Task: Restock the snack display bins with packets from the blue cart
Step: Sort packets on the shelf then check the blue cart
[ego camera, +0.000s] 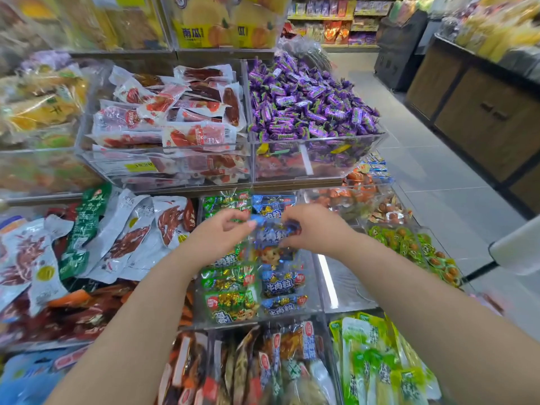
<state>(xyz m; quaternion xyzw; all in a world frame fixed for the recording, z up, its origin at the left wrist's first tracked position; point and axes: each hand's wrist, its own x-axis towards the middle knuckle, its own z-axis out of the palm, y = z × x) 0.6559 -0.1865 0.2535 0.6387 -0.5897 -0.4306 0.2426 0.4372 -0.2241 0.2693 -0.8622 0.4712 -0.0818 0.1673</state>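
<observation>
Both my hands are over a clear bin [317, 290] of small snack packets in the middle row. The bin holds green packets [230, 305] on its left side and blue packets [282, 283] on its right side. My left hand [217, 235] and my right hand [314, 228] together pinch one blue packet [270, 233] by its two ends, just above the blue stack. The packet is blurred. The blue cart is not in view.
Above stand bins of red sausage packets [175, 124] and purple candies [309, 103]. Meat packets [125, 238] lie to the left, green-wrapped snacks [409, 244] to the right, mixed packets [263, 366] in the nearest row. A tiled aisle [432, 159] and wooden cabinets [482, 112] run along the right.
</observation>
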